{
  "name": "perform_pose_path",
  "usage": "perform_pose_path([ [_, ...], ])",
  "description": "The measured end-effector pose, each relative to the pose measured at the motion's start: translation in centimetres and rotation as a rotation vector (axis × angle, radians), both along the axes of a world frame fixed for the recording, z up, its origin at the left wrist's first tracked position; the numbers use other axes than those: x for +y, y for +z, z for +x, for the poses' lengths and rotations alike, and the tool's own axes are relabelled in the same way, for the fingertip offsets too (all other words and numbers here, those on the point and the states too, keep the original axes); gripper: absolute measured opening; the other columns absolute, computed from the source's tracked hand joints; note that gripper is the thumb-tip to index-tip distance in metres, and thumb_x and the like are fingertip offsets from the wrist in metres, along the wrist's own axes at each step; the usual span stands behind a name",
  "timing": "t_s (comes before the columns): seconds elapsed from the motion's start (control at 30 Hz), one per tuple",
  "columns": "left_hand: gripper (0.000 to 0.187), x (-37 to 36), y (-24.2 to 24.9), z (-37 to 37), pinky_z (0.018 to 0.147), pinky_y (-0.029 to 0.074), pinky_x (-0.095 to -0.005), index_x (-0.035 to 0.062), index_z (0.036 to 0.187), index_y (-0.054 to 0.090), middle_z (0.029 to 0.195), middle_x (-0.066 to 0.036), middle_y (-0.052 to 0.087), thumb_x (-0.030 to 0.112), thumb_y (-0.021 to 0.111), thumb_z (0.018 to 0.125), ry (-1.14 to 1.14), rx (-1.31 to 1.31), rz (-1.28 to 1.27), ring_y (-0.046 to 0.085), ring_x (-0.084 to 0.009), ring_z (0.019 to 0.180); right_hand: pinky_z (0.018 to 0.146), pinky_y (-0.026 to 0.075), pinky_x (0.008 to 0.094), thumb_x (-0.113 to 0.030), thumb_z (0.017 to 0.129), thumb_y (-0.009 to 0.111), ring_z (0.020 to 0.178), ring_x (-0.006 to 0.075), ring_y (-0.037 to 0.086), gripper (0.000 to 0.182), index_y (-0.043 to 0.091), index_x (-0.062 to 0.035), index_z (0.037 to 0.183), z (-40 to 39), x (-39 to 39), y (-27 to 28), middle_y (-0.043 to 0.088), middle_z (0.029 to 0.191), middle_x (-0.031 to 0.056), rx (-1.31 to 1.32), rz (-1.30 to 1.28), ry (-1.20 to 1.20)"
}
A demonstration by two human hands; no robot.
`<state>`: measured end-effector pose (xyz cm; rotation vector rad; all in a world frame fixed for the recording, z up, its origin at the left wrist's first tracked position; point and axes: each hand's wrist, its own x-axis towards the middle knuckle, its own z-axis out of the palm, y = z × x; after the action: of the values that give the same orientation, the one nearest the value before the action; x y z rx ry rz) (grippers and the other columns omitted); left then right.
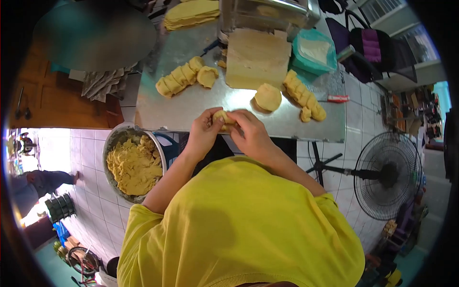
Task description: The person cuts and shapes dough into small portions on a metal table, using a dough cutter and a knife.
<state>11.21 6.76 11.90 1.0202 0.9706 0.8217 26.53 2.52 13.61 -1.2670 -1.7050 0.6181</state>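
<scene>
Between my two hands, near the table's front edge, is a small piece of yellow dough [221,116]. My left hand [205,128] pinches its left side, and my right hand [247,130] grips it from the right with bent fingers. Just beyond, to the right, lies a flattened round of dough [267,97]. A row of cut dough pieces [178,80] sits at the left on the metal table [158,112], with a loose piece [207,76] beside it. Another cut row [304,95] lies at the right.
A metal machine [267,16] with a floury board [258,60] stands at the back. Beside it are a teal tub of flour [313,52] and stacked dough sheets [191,14]. A red-handled tool [337,99] lies right. A dough-filled bucket [109,165] and a fan [388,176] flank me.
</scene>
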Motion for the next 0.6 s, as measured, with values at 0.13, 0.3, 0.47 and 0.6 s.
perform_pose_path([
  [0.13, 0.028, -0.5, 0.1, -0.5, 0.078, 0.050, -0.0252, -0.0041, 0.115, 0.049, 0.099, -0.008, 0.059, -0.007, 0.048, 0.087, -0.013, 0.077, 0.020, 0.059, -0.0129, 0.088, 0.071, 0.051, 0.0317, -0.004, 0.081, 0.066, 0.085, 0.0236, 0.061, 0.031, 0.058, -0.0009, 0.110, 0.9, 0.2, -0.1, 0.059, 0.099, 0.0137, 0.276, -0.347, 0.086],
  [0.3, 0.033, -1.3, -0.7, -0.3, 0.079, 0.052, -0.0265, -0.0027, 0.117, 0.047, 0.103, -0.010, 0.059, -0.008, 0.049, 0.085, -0.032, -0.087, -0.001, 0.059, -0.0154, 0.091, 0.068, 0.050, 0.0289, -0.009, 0.086, 0.063, 0.075, 0.0171, 0.061, 0.028, 0.057, 0.0003, 0.111, 0.3, 0.3, -1.7, 0.065, 0.093, 0.0155, 0.291, -0.549, 0.078],
  [0.47, 0.040, -1.3, 0.4, -1.6, 0.074, 0.051, -0.0289, -0.0005, 0.118, 0.052, 0.091, -0.012, 0.065, 0.005, 0.066, 0.081, -0.098, 0.379, 0.204, 0.064, -0.0170, 0.084, 0.053, 0.046, 0.0294, -0.003, 0.084, 0.059, 0.057, 0.0165, 0.059, 0.015, 0.059, -0.0009, 0.098, -0.6, 1.2, -1.4, 0.062, 0.070, 0.0133, 0.013, -0.294, -0.001],
  [0.6, 0.030, -1.2, -0.9, -2.8, 0.074, 0.051, -0.0333, -0.0008, 0.108, 0.057, 0.090, -0.019, 0.065, 0.004, 0.063, 0.079, -0.002, 0.400, 0.376, 0.066, -0.0270, 0.082, 0.061, 0.049, 0.0269, -0.002, 0.085, 0.060, 0.067, 0.0151, 0.062, 0.018, 0.059, 0.0023, 0.102, -1.3, 1.8, -2.7, 0.065, 0.079, 0.0118, 0.077, -0.513, 0.079],
])
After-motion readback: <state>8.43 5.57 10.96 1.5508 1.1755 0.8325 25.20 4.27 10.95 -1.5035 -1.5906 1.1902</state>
